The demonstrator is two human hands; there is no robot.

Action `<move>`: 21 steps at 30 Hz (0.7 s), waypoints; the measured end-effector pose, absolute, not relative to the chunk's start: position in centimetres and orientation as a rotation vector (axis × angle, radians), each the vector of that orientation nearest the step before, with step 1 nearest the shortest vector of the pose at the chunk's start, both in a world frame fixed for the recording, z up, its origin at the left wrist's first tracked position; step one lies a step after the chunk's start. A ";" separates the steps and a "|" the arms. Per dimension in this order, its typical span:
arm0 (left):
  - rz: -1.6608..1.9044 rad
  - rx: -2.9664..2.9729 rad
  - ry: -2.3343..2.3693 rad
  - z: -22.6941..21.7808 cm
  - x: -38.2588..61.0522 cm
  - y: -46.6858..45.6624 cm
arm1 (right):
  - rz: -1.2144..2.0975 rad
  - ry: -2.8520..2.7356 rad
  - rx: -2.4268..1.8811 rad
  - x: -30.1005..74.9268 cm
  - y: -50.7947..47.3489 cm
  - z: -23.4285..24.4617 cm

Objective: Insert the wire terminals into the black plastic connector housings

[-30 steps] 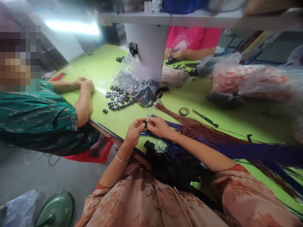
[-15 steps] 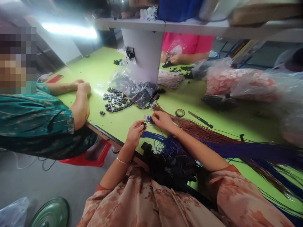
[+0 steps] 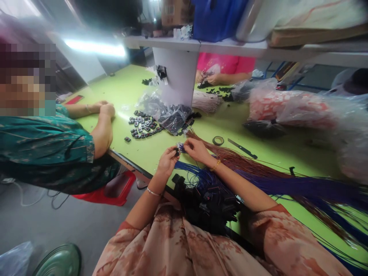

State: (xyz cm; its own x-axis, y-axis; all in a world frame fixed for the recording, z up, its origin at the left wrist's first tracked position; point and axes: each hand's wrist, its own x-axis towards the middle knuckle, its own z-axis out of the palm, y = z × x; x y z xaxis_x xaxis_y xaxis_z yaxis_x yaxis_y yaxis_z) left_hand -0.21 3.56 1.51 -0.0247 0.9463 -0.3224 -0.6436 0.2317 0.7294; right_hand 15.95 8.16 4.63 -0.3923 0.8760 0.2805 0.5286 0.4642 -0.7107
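My left hand (image 3: 167,163) pinches a small black connector housing (image 3: 176,152) between thumb and fingertips. Close beside it, my right hand (image 3: 198,150) has its fingers closed at the metal-tipped ends of the blue wires (image 3: 180,146); how many wires it grips is too small to tell. Under and around my right forearm run long brown wires (image 3: 247,161) and a thick blue wire bundle (image 3: 310,186). A heap of black connector parts (image 3: 208,207) lies at the table edge in front of my body, beneath loose blue loops.
Beyond my hands lie a tape roll (image 3: 218,140), a knife-like blade (image 3: 242,148), black parts (image 3: 143,125) and a plastic bag (image 3: 172,117). A co-worker's arm (image 3: 102,128) rests at left; another's hands (image 3: 214,79) work behind the shelf post (image 3: 178,76). Filled bags (image 3: 290,107) stand right.
My left hand with the black connector housing has come closer to the wire ends and my right hand. The whole view has shifted slightly downward and right.
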 end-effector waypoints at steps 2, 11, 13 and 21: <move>1.338 0.399 0.888 1.4 -0.1 3.6 | 0.777 -2.021 -1.085 15.7 7.8 4.9; 1.319 0.401 0.877 1.1 -0.2 3.5 | 0.696 -2.108 -1.103 15.6 7.1 4.0; 1.311 0.407 0.870 1.1 -0.3 3.6 | 0.676 -2.136 -1.123 15.5 7.1 3.8; 1.321 0.431 0.850 0.8 -0.3 3.5 | 0.562 -2.209 -1.109 15.4 7.0 3.2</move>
